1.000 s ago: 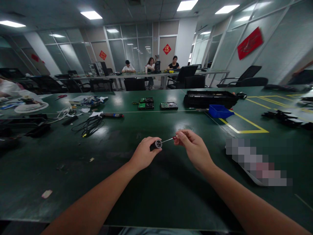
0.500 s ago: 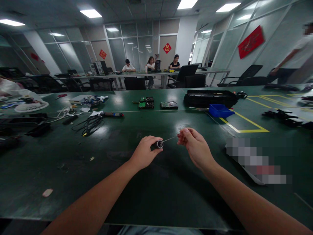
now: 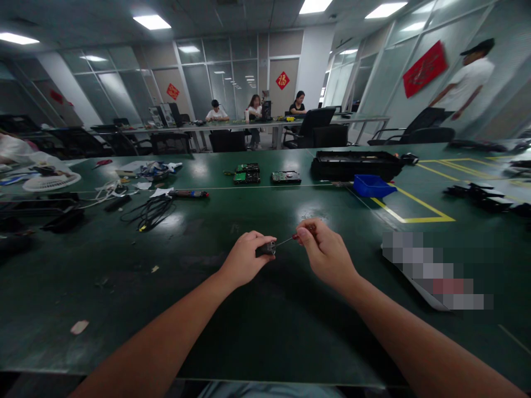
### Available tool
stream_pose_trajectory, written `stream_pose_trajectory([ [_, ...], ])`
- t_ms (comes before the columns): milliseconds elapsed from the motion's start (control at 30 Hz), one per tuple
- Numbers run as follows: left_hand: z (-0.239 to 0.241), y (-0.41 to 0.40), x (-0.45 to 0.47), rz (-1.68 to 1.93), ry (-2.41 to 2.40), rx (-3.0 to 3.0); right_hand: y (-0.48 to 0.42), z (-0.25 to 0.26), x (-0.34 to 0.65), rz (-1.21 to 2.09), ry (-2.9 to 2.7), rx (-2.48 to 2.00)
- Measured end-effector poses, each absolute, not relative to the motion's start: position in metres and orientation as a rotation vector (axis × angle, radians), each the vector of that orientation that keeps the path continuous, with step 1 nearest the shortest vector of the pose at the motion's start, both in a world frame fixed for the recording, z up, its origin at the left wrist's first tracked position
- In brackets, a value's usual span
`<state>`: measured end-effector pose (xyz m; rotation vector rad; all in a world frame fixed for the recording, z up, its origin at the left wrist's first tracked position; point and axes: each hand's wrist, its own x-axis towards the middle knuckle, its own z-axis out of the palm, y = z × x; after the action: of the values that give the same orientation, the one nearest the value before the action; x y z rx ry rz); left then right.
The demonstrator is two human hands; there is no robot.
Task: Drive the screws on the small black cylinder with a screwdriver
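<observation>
My left hand (image 3: 244,258) is closed around a small dark cylindrical part (image 3: 266,249), whose round metallic-rimmed end faces right. Most of its body is hidden by my fingers, and its exact kind cannot be made out. To the right, my right hand (image 3: 326,246) grips a screwdriver (image 3: 295,236) by its reddish handle. The thin metal shaft points left, and its tip is at the open end of the cylinder; whether it is inside or only touching I cannot tell. Both hands are above the green tabletop (image 3: 265,337).
Circuit-board drives (image 3: 246,174) and another drive (image 3: 286,176) lie ahead. A black housing (image 3: 360,165) and blue bin (image 3: 372,186) stand right of them. Black cable (image 3: 151,211) and an electric screwdriver (image 3: 188,194) lie left. A partly blurred packet (image 3: 418,271) rests at right. A person (image 3: 467,83) walks behind.
My right hand has moved slightly left and turned, bringing the screwdriver closer to the cylinder. The cylinder's end has turned more to the right. A person at the right has walked further into view.
</observation>
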<state>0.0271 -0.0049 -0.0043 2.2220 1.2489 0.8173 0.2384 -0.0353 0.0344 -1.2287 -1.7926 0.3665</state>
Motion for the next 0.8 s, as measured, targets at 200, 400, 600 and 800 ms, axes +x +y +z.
stream_pose_trajectory([
  [200,-0.004,-0.004,0.028,0.799,1.234,2.167,-0.033,0.033,0.239,0.292,-1.828,-1.252],
  [400,-0.003,-0.005,0.029,0.865,1.262,2.037,-0.032,0.031,0.239,0.297,-1.813,-1.286],
  [600,-0.009,0.0,0.029,1.041,1.252,1.799,-0.032,0.033,0.24,0.346,-1.783,-1.301],
  [800,0.003,-0.004,0.025,0.982,1.276,1.773,-0.033,0.033,0.241,0.363,-1.776,-1.303],
])
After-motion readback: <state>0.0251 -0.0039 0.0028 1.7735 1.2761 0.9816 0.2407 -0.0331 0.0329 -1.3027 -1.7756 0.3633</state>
